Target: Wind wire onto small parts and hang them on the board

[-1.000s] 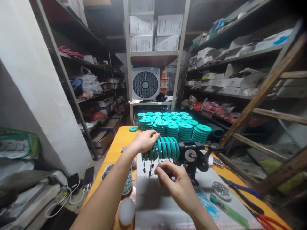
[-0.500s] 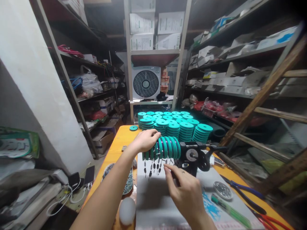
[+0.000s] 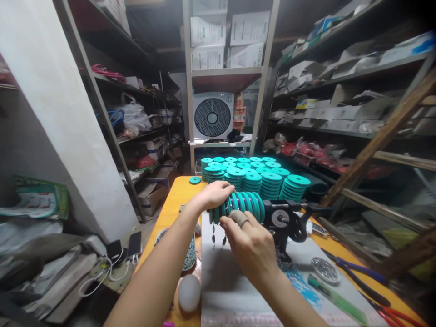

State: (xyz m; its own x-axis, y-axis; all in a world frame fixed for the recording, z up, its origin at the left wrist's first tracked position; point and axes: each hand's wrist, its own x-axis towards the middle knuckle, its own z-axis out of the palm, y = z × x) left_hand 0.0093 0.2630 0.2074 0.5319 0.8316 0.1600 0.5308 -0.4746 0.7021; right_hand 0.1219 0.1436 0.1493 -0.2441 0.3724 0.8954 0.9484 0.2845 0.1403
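Both hands are gripping the row of teal spools (image 3: 243,203) on the black winder (image 3: 284,222) (no writing legible): left hand (image 3: 214,194) curling over its top, right hand (image 3: 250,243) pressing its front.

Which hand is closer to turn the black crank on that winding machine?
Probably the right hand: it rests on the row of teal round spools right beside the black crank wheel. The left hand grips the spools' far end.

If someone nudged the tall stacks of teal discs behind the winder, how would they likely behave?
The stacks of teal discs would probably topple or slide: several already lean. Single discs look thin, flat and stiff, likely light. A lone disc lies flat on the orange table, unlikely to roll.
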